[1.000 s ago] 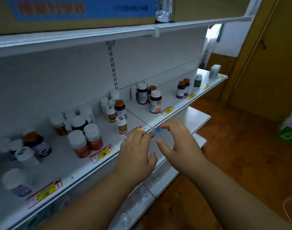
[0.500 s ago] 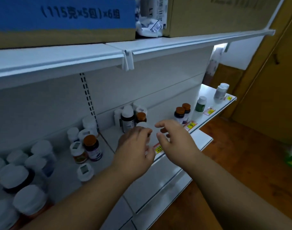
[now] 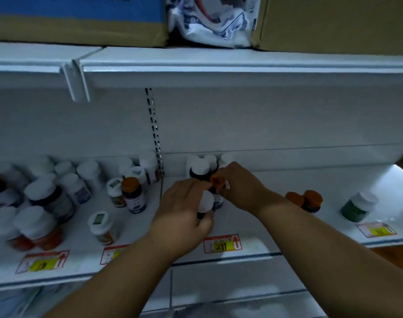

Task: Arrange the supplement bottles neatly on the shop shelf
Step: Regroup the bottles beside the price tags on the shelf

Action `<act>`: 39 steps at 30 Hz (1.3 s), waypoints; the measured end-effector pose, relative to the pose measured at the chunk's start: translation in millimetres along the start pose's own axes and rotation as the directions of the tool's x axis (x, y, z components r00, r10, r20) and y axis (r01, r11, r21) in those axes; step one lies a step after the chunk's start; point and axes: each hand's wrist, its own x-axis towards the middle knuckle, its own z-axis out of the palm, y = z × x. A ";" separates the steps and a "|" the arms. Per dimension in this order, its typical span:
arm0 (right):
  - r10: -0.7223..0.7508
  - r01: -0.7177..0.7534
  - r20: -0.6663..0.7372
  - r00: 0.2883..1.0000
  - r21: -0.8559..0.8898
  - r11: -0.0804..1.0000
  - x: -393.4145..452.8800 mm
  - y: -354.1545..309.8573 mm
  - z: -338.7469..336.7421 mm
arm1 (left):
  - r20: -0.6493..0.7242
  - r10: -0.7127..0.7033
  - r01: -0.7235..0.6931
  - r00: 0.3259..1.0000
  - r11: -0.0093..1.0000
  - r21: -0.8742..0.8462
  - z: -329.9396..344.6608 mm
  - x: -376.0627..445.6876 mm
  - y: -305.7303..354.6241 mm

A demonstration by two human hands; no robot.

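Two hands work mid-shelf point(image 3: 253, 228): the left hand point(image 3: 184, 216) grips a white-capped bottle point(image 3: 206, 203), the right hand point(image 3: 239, 187) pinches an orange-capped bottle point(image 3: 217, 181). Bottles toward the shelf's left end look unsorted.

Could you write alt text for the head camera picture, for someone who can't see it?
Two hands grip supplement bottles on a white shop shelf: the left hand a white-capped bottle, the right hand an orange-capped bottle.

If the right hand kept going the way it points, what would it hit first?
Probably the white-capped dark bottle just beyond the orange-capped bottle that the right hand pinches; depth is unclear.
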 end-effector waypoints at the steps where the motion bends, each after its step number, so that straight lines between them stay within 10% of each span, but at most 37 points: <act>1: -0.003 0.003 -0.025 1.000 -0.002 1.000 1.7 3.1 2.6 | -0.013 -0.016 0.016 1.000 1.000 0.018 1.4 -0.5 3.0; 16: 0.218 0.016 -0.526 0.822 0.405 0.914 -73.0 12.3 -37.2 | -0.004 -0.028 0.027 1.000 0.994 -0.107 11.3 7.1 49.1; 26: 0.468 -0.059 -0.387 0.795 0.717 0.695 -174.1 11.0 -58.3 | 0.244 0.099 0.054 0.965 0.832 -0.553 55.5 -11.1 110.7; 39: 0.434 -0.287 -0.385 0.814 0.382 0.878 -184.8 160.6 -99.5 | -0.013 0.084 -0.084 0.996 0.996 -0.029 137.4 66.5 160.6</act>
